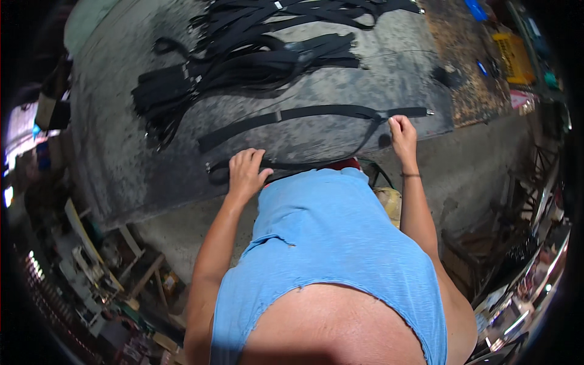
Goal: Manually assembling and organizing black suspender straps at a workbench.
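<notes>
Black strap (340,109): lies on the grey tabletop (398,73) between both hands, forked; far band (243,126) spread in a long arc, near band (292,165) curving along the front edge.
Right hand (403,137): pinches between thumb and forefinger at or just beside the fork (380,117), near the end with the metal clip (430,112).
Left hand (245,169): rests over the near band close to its other end, thumb apart from fingers; cannot tell whether gripping.
Step in hand: probably spreading and straightening the strap.
Next move: seems to call for a steady pinch at the fork and both bands flat, untwisted.
Bundled straps (237,72): lie beyond, apart from the loose strap, with more heaped farther back.
Yellow crate (514,58): stands toward the right end; contents too unclear to tell.
</notes>
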Demonstrator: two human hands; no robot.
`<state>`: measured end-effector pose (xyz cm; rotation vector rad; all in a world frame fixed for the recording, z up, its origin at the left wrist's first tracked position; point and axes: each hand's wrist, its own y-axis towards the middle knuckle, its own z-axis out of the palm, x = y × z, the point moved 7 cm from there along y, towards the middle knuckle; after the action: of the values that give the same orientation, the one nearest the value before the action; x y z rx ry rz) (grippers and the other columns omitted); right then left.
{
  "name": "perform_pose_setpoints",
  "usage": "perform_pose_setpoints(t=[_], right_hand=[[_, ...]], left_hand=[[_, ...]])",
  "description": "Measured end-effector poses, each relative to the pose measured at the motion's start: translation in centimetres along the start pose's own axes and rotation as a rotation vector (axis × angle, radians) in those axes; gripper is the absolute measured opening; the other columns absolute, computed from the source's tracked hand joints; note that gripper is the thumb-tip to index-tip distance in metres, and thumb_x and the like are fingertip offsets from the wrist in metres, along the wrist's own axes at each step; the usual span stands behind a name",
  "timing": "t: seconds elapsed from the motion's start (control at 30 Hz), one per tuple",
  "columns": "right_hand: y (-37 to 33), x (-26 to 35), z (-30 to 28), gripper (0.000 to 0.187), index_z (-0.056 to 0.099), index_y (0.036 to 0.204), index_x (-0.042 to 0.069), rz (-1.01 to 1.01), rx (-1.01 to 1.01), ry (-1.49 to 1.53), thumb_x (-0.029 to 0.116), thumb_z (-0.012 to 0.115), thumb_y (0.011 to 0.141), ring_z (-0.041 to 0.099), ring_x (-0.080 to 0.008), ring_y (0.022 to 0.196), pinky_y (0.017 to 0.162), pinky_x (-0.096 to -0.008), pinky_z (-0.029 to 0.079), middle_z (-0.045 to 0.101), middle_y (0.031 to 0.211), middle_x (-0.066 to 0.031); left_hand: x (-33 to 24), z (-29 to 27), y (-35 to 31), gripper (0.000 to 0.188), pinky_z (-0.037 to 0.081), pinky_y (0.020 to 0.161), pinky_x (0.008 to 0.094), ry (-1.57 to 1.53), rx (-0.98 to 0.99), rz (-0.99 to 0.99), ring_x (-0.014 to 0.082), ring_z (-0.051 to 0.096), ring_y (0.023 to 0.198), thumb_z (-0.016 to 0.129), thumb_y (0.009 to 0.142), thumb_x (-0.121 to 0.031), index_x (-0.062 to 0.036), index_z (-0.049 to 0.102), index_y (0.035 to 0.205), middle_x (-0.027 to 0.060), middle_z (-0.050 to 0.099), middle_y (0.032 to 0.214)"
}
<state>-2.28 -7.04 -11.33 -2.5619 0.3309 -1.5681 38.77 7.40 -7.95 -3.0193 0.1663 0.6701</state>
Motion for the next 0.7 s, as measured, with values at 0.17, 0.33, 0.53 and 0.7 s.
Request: perform_pose_setpoints(t=[0.17,0.33,0.53,0.7], right_hand=[[-7.7,8.9,9.4,0.016,0.066,0.099,0.000,-0.012,0.531,0.063,0.015,0.063,0.095,0.055,-0.0084,0.066,0.061,-0.0262,0.046,0.061,0.075,-0.0018],[-11.2,14.3,17.0,0.030,0.061,0.121,0.000,-0.168,0.838,0.032,0.014,0.062,0.094,0.063,-0.0176,0.074,0.071,-0.0308,0.051,0.067,0.086,-0.0150],[-11.3,14.9,21.0,0.033,0.061,0.118,-0.002,-0.481,0.766,-0.059,0.013,0.059,0.089,0.063,-0.0448,0.097,0.083,-0.0483,0.051,0.067,0.101,-0.0255],[-11.2,15.2,21.4,0.024,0.064,0.102,-0.003,-0.497,0.795,-0.232,0.007,0.055,0.082,0.064,-0.0437,0.089,0.078,-0.0497,0.051,0.067,0.092,-0.0248]], left_hand=[[2.2,1.0,0.1,0.024,0.045,0.088,0.0442,-0.086,0.216,-0.134,0.0323,0.063,0.095,0.068,0.087,-0.025,-0.0066,0.065,0.103,0.0120,0.067,0.091],[1.9,-1.4,1.8,0.023,0.048,0.061,0.0382,-0.411,0.387,-0.342,0.0235,0.064,0.066,0.062,0.089,-0.020,0.0012,0.067,0.095,0.0117,0.066,0.073],[-0.1,-2.3,2.6,0.024,0.045,0.058,0.0286,-0.754,0.370,-0.390,0.0078,0.055,0.063,0.063,0.089,-0.020,0.0007,0.070,0.099,0.0002,0.061,0.068],[-1.5,-2.3,2.8,0.024,0.045,0.058,0.0286,-0.733,0.352,-0.347,0.0068,0.053,0.064,0.064,0.089,-0.020,0.0009,0.070,0.099,0.0005,0.061,0.068]])
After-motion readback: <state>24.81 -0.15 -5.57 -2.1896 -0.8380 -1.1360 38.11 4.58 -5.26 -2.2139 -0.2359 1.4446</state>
